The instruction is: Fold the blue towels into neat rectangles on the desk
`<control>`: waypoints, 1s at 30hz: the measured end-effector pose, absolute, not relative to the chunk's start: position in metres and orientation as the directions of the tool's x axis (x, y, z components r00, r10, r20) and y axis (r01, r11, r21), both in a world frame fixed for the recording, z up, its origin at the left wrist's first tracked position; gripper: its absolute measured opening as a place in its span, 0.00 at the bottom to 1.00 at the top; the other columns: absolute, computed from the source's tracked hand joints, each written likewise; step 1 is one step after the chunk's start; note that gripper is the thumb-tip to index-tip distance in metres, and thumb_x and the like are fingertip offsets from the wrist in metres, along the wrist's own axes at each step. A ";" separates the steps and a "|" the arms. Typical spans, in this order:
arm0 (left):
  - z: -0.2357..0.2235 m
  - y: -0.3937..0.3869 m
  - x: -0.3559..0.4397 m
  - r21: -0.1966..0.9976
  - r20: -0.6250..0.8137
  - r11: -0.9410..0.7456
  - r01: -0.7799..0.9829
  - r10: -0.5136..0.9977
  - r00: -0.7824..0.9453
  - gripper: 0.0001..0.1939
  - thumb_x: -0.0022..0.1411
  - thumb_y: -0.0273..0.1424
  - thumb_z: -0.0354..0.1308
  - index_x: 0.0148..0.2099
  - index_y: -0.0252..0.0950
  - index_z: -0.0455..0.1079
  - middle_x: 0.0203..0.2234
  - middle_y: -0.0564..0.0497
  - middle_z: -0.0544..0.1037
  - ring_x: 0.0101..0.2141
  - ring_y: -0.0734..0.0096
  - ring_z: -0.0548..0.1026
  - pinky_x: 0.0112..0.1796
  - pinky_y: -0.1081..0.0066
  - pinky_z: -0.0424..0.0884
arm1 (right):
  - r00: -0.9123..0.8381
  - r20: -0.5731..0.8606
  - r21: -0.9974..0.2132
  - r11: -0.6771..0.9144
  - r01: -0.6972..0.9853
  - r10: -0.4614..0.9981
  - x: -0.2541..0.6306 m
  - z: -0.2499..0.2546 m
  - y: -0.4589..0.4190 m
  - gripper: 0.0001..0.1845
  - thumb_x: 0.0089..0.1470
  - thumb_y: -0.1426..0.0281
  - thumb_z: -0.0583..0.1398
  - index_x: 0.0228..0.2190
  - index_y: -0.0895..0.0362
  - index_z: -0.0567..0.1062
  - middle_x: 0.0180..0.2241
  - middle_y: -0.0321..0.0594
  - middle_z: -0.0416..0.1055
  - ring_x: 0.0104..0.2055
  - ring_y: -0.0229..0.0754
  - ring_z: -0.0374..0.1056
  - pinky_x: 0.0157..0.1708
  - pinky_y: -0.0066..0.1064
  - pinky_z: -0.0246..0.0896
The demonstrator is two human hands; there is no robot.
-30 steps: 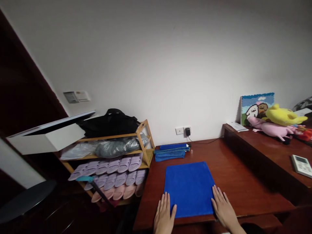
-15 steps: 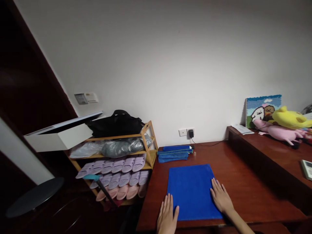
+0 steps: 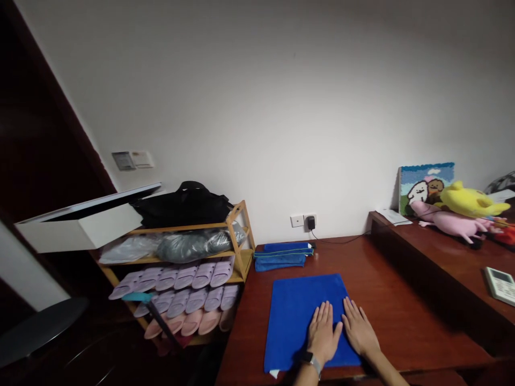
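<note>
A blue cloth [image 3: 298, 305] is spread out flat on the reddish-brown wooden table [image 3: 406, 311]. My left hand [image 3: 323, 333] lies palm down on the cloth, right of its middle, with the fingers stretched out and a watch on the wrist. At the cloth's right edge, my right hand [image 3: 360, 329] rests flat, partly on the cloth and partly on the wood, its fingers extended. Only a narrow gap separates the two hands. A small white tag [image 3: 274, 373] sticks out at the cloth's near left corner.
Folded blue cloths [image 3: 281, 258] lie at the table's back left. Left of the table stands a wooden rack [image 3: 241, 236] of slippers with a black bag [image 3: 185, 206] on top. A raised ledge on the right holds plush toys [image 3: 446, 220] and a white remote-like device [image 3: 501, 285].
My left hand has moved right, from the cloth's near left edge onto its surface beside my right hand. My right hand stays at the right edge. The view has shifted slightly.
</note>
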State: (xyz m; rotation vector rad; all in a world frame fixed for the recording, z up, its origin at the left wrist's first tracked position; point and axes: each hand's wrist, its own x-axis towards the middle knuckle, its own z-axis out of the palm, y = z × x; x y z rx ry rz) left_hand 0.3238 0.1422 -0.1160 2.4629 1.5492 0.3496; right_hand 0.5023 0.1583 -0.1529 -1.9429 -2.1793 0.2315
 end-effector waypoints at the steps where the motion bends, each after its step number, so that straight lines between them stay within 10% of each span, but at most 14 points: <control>1: -0.119 0.143 0.316 0.299 0.089 -0.402 0.865 0.915 0.394 0.34 0.77 0.47 0.31 0.77 0.36 0.43 0.75 0.48 0.49 0.74 0.61 0.48 0.72 0.54 0.52 | -0.107 0.061 -0.258 0.119 0.959 0.992 0.502 -0.154 0.159 0.37 0.69 0.59 0.39 0.72 0.63 0.55 0.74 0.45 0.49 0.76 0.50 0.45 0.74 0.49 0.42; 9: -0.117 0.146 0.156 0.163 0.046 -0.052 0.985 0.998 0.045 0.38 0.76 0.51 0.34 0.77 0.32 0.48 0.74 0.44 0.49 0.73 0.57 0.49 0.71 0.51 0.51 | -0.064 0.065 -0.270 0.079 0.960 0.996 0.500 -0.157 0.159 0.39 0.68 0.58 0.39 0.72 0.65 0.54 0.74 0.44 0.49 0.76 0.50 0.44 0.74 0.49 0.41; 30: -0.133 0.149 0.106 0.261 0.178 -0.120 0.958 0.981 0.074 0.30 0.77 0.43 0.38 0.74 0.39 0.58 0.72 0.50 0.61 0.71 0.64 0.58 0.71 0.55 0.54 | -0.093 0.004 -0.270 0.090 0.959 0.996 0.506 -0.150 0.220 0.38 0.69 0.58 0.37 0.73 0.61 0.52 0.75 0.40 0.46 0.77 0.47 0.41 0.75 0.46 0.37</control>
